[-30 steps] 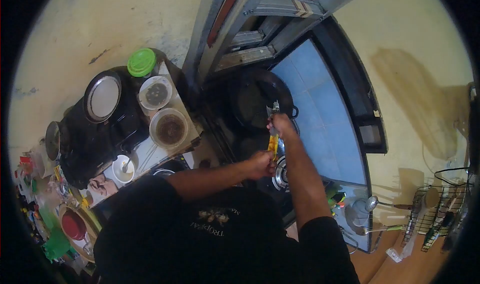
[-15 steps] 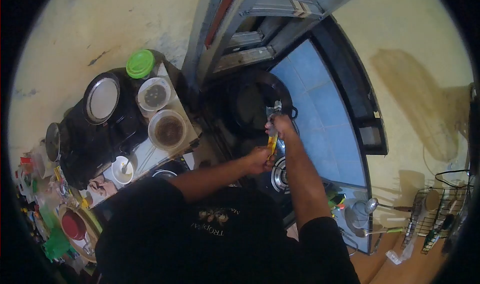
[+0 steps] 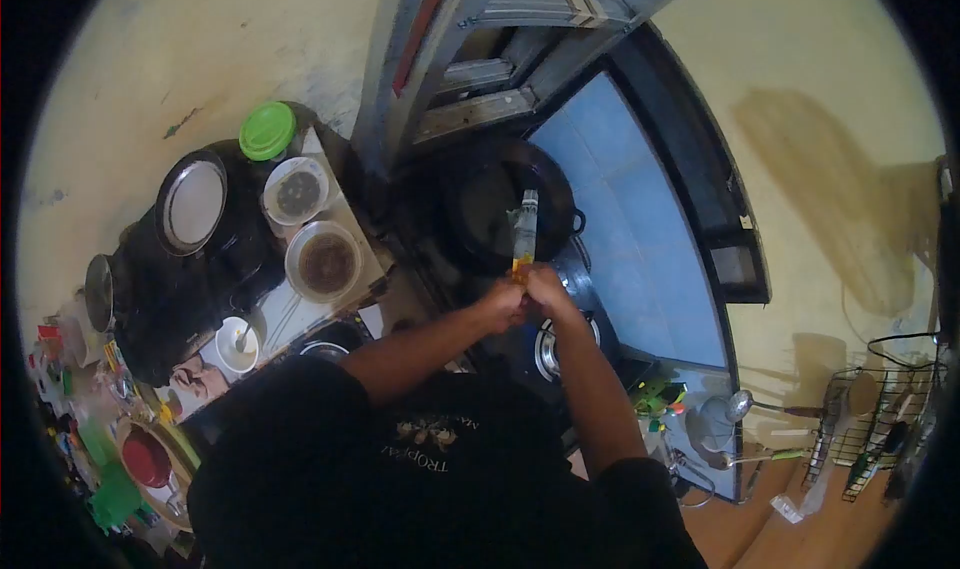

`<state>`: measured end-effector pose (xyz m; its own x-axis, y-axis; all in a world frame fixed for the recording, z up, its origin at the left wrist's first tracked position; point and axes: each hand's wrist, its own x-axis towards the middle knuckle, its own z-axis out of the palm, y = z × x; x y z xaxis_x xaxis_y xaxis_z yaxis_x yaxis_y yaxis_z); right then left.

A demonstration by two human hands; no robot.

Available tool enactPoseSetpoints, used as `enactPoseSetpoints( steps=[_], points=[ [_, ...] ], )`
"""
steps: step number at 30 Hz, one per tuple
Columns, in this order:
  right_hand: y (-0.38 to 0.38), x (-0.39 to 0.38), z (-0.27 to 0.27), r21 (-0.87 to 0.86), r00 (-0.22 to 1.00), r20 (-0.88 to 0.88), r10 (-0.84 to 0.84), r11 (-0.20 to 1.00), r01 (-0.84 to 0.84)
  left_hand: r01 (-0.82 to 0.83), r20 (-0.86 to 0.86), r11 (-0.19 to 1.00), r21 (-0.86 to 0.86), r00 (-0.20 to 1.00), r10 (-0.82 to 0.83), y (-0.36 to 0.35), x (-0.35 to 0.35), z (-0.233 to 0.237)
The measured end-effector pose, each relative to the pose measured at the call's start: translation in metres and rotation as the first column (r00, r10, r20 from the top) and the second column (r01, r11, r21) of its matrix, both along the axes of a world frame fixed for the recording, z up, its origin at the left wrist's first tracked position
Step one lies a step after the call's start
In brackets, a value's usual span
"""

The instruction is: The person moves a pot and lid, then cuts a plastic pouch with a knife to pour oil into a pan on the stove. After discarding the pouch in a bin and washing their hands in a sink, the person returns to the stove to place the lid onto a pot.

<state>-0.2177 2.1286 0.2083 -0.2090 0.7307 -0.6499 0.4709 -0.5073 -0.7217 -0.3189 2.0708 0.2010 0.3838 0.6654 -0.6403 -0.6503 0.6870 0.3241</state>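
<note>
Packet [image 3: 525,231], long and narrow, upper stretch silvery and part see-through, yellow-orange band low down by your knuckles. Far end pale, edge uneven. It points away from you, its far part seen against the dark wok [image 3: 483,207]; height above the pan hard to judge. Your left hand [image 3: 503,304] and right hand [image 3: 545,289] sit together at the near end, fingers of both curled in, gripping it. Lower end hidden within your fists; which fingers pinch it, cannot tell. Print too small to read. Wok's contents lost in shadow. Burner [image 3: 547,353] partly covered by your right forearm.
</note>
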Motion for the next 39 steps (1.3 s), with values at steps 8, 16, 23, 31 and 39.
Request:
enactPoseSetpoints(
  steps=[8, 16, 23, 31, 39],
  points=[
    [0.029, -0.005, -0.023, -0.016, 0.969, -0.136, -0.204, 0.979, 0.204, 0.041, -0.005, 0.998, 0.051, 0.999, -0.041, -0.024, 0.018, -0.018],
    [0.054, -0.013, -0.016, 0.025, 0.952, 0.052, -0.302, 0.953, 0.302, 0.087, -0.024, 0.996, -0.024, 0.996, -0.088, -0.034, 0.016, 0.016],
    [0.069, -0.018, -0.024, -0.028, 0.96, -0.003, -0.28, 0.96, 0.279, 0.027, 0.064, 0.999, 0.03, 0.998, -0.029, -0.028, 0.019, 0.015],
    [0.087, -0.023, -0.028, 0.171, 0.915, 0.376, -0.148, 0.981, 0.088, 0.016, 0.049, 0.999, -0.039, 0.999, -0.014, -0.023, 0.016, 0.013],
    [0.087, -0.024, -0.021, 0.149, 0.912, 0.33, -0.244, 0.967, 0.205, 0.378, -0.724, 0.792, 0.48, 0.68, 0.114, -0.023, 0.018, -0.024]
  ],
)
